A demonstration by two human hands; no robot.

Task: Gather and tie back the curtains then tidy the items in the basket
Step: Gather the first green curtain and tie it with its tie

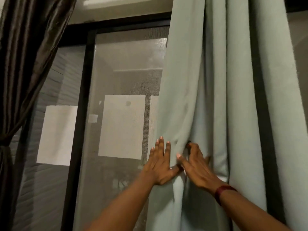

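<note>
Both hands, left hand [160, 164] and right hand [197, 165], press flat and unclenched on the green curtain [216, 97], whose folds hang vertically to their right

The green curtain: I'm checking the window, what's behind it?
Behind the green curtain, only a dark frame strip shows between folds. The mesh screen disappears behind its edge; the rest is covered.

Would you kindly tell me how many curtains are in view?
2: a dark curtain at far left, already tied back, and a green curtain at right under both hands. Others may hang outside the frame.
</note>
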